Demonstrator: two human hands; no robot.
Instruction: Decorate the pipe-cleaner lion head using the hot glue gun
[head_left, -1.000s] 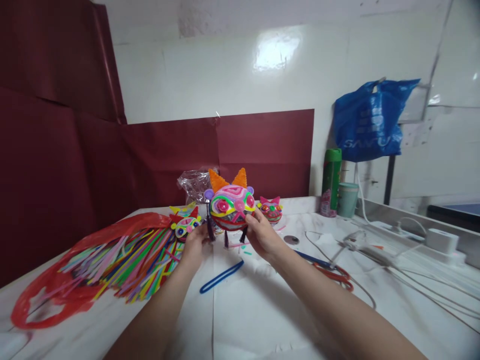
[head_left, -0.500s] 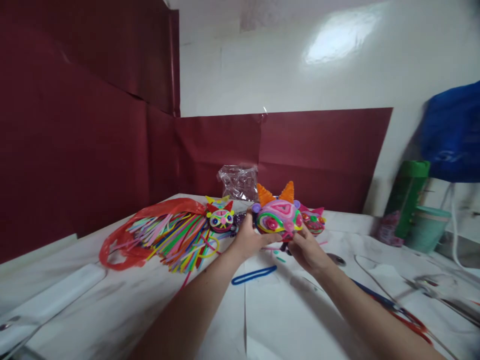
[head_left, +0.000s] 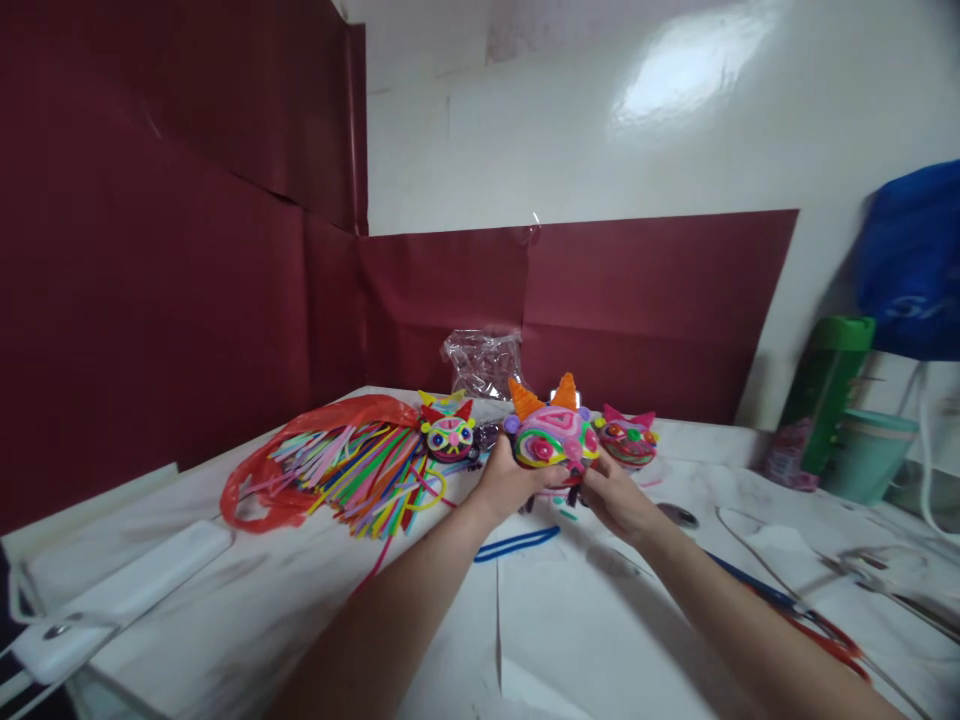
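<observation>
Between my two hands is a pipe-cleaner animal head [head_left: 556,437] with orange pointed ears, pink swirls and green-yellow rings round its eyes. My left hand [head_left: 504,480] is closed on its left side, and my right hand [head_left: 611,494] grips its lower right side. Behind my right hand sits a second animal head [head_left: 628,440] with magenta ears. A third one [head_left: 448,437], with red ears, stands left of my left hand. Nearer to me, a bent blue pipe cleaner [head_left: 519,545] lies on the table below the held head.
On the left, a red plastic bag [head_left: 247,505] holds many coloured pipe cleaners [head_left: 367,475] beside a white power strip [head_left: 127,600]. Clear plastic wrap [head_left: 484,362] stands at the back. To the right are scissors [head_left: 832,640], a green container [head_left: 829,390] and a teal bin [head_left: 866,455].
The held head has turned and tilted slightly in my hands, and the magenta-eared head behind shows more. The whole view has shifted a little.
</observation>
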